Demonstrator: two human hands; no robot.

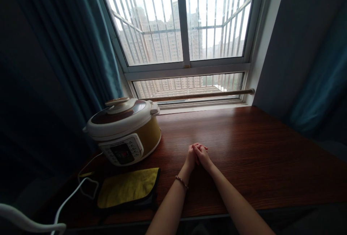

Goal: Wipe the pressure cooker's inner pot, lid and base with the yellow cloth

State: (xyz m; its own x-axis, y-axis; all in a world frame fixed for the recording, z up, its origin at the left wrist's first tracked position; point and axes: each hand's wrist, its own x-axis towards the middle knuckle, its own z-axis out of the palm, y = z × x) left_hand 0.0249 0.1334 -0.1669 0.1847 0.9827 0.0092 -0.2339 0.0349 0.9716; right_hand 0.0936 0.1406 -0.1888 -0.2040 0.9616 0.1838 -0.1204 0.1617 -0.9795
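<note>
My left hand (191,158) and my right hand (204,157) are clasped together above the brown wooden table (244,148), the fingers folded round each other. No object shows between them, though the palms are hidden. A thin bracelet (181,182) circles my left wrist. To the left of my hands, apart from them, stands a white and gold electric cooker (148,133) with its lid on and a control panel in front. A yellow cloth (128,187) with a dark edge lies flat in front of the cooker, left of my left forearm.
A white cord (71,195) runs along the table's left side, near a pale curved bar (27,222) at the lower left corner. Behind the table is a barred window (187,39) with a rail (206,95) across its lower part. Blue curtains (89,39) hang at both sides.
</note>
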